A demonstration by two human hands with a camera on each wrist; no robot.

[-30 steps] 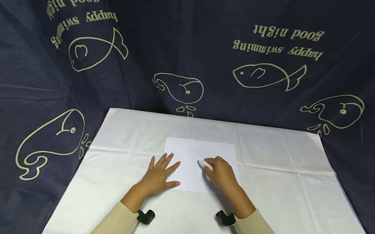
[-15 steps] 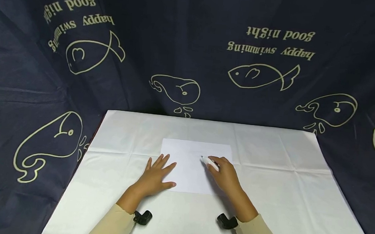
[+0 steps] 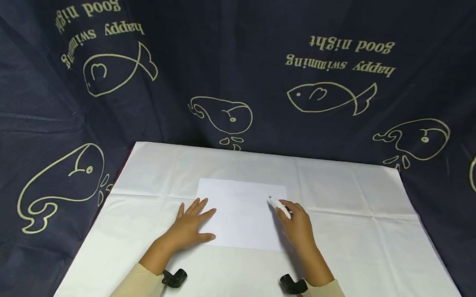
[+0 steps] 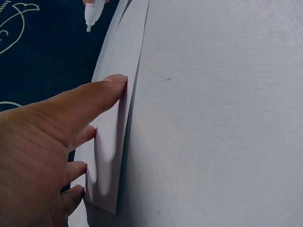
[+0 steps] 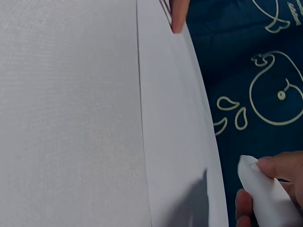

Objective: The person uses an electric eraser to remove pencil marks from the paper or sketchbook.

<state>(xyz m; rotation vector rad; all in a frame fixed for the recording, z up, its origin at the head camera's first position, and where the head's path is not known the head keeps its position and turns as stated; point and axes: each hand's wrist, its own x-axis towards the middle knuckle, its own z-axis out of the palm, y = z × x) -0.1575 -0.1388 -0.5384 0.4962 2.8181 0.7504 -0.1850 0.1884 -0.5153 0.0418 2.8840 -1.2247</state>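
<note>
My left hand (image 3: 186, 228) rests with spread fingers on the left part of a sheet of white paper (image 3: 241, 218); in the left wrist view the thumb (image 4: 116, 80) reaches over the sheet near its front edge. With curled fingers my right hand (image 3: 300, 225) grips a white pen-shaped bottle (image 3: 280, 208) over the paper's right side. Its narrow tip points up and to the left, and in the right wrist view it hangs above the sheet, whose surface carries a shadow. The palm side of the right hand is hidden in the head view.
A creased white cloth (image 3: 381, 253) covers the table under the paper. Behind and to the left hangs a dark blue curtain (image 3: 166, 45) printed with fish, whales and lettering. A black wrist camera (image 3: 175, 279) sits at the left sleeve, another black camera (image 3: 293, 284) at the right.
The right hand has moved right with the white bottle, its tip shifting from mid-sheet toward the right edge. The paper has slid slightly left together with the left hand.
</note>
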